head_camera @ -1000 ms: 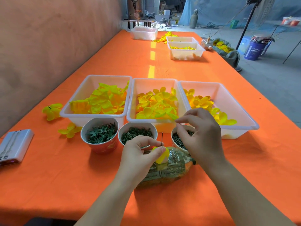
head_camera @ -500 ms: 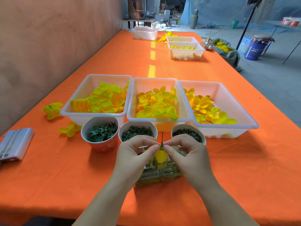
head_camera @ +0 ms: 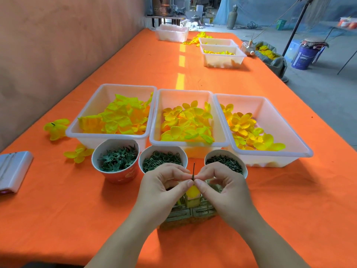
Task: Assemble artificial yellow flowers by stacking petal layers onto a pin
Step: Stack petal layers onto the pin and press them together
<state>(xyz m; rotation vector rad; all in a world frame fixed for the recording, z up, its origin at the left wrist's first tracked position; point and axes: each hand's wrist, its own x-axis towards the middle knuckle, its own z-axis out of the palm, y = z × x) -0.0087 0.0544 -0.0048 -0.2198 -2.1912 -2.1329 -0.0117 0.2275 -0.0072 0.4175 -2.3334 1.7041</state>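
Nearest to the camera, both hands meet above a clear holder (head_camera: 190, 214) that lies on the orange table (head_camera: 58, 209). It may be a bottle on its side, but I cannot tell for sure. The left hand (head_camera: 160, 192) and the right hand (head_camera: 222, 192) each have thumb and forefinger curled together, and they pinch the thin dark pin (head_camera: 193, 169) from both sides. The upper part of the pin stands upright above the fingertips. Just below them, a yellow petal layer (head_camera: 193, 191) sits on the pin, partly hidden by the thumbs. I judge that this layer is being seated on the pin.

Just behind the hands stand three cups: the left cup (head_camera: 119, 174) with green star pieces, the middle cup (head_camera: 140, 161) with green rings, and the right cup (head_camera: 226, 151) with small dark pieces. Behind the cups, the left tray (head_camera: 125, 91), middle tray (head_camera: 183, 97) and right tray (head_camera: 241, 102) hold yellow petals. A loose flower (head_camera: 56, 128) lies left of the trays. More trays stand at the far end of the table.

What could go wrong: the pin is thin, so an uneven push from one side may bend or tilt it. The petal could then tear at its hole or sit crooked. The right hand is also very near the right cup, so a quick reach may tip it.
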